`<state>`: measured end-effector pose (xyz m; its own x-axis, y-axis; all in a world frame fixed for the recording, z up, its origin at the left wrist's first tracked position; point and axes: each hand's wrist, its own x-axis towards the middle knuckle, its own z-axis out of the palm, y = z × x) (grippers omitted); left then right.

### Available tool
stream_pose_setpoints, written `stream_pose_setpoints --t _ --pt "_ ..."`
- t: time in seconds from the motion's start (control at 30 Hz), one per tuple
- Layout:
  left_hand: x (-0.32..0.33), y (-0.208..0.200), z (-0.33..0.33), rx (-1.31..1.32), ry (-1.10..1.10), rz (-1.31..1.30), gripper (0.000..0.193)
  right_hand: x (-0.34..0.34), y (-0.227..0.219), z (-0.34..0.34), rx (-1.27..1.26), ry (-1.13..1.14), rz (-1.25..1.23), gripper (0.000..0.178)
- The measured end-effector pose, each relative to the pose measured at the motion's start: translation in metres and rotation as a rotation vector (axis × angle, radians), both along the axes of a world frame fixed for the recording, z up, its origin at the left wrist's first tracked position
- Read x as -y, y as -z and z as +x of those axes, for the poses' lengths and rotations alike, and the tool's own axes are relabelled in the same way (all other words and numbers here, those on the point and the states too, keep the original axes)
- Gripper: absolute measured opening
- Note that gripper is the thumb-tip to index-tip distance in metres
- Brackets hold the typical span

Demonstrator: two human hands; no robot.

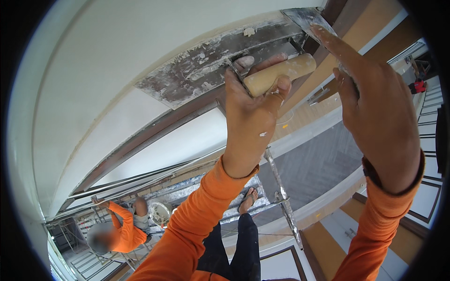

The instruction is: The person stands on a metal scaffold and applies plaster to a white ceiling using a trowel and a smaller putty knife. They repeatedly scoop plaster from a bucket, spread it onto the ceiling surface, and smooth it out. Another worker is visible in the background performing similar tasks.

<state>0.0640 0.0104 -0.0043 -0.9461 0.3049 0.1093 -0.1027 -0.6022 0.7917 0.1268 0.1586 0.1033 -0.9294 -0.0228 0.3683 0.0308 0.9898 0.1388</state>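
Observation:
My left hand (253,110) is wrapped round the thick cream handle of a plastering trowel (180,77). The trowel is raised close under a white curved surface. Its long metal blade is smeared with white plaster, and a small lump sits on it. At the blade's right end is a flat, square-edged metal scraper (307,19), also smeared. My right hand (379,103) is closed on the scraper, with the index finger stretched along its blade. The grip itself is mostly hidden inside the hand. White smears mark fingers of both hands.
A white curved wall or ceiling surface (108,51) fills the upper left. Below me are scaffold planks (187,189) and a metal scaffold frame (281,196). A co-worker in orange (129,232) sits at lower left beside a white bucket (160,213). The grey floor (323,154) lies far below.

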Motion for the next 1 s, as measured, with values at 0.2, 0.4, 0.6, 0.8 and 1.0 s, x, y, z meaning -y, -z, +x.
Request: stream_pose_setpoints --t 0.2,0.4,0.6,0.8,1.0 --pt "-0.003 0.004 -0.002 -0.027 0.001 -0.030 0.056 -0.020 -0.017 -0.004 0.040 -0.105 0.032 0.047" --pt "-0.004 0.003 -0.001 -0.017 -0.018 0.000 0.056 -0.020 -0.019 0.009 0.143 -0.058 -0.183 0.042" --pt "-0.004 0.002 -0.001 -0.022 -0.008 0.002 0.057 0.001 -0.011 0.017 0.016 -0.054 -0.023 0.040" --pt "-0.003 -0.002 0.000 0.000 0.004 0.014 0.058 0.016 -0.006 0.004 0.013 -0.076 -0.088 0.042" --pt "-0.003 -0.001 0.000 0.000 0.004 0.053 0.054 0.030 0.002 -0.001 0.073 -0.038 -0.239 0.043"
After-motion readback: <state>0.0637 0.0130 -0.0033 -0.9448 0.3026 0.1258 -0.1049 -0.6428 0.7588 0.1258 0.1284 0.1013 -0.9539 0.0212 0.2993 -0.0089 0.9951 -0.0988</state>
